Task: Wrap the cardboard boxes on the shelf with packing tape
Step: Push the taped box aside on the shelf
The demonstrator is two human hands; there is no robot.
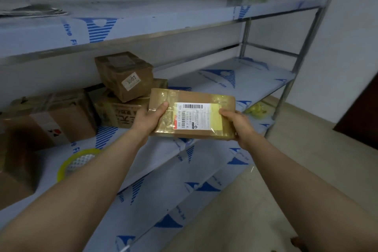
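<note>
Both hands got the flat taped box [192, 115] over the shelf [255, 84]: left hand [150, 117] grips 1 end, right hand [238, 124] the other.

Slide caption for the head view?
Left hand and right hand hold a taped, labelled cardboard box at the shelf.

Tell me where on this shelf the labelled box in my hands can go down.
The shelf is bare from the stacked boxes rightward to its end. A narrower bare strip runs along the front between the tape roll and the labelled box. The left end is crowded with cartons.
</note>
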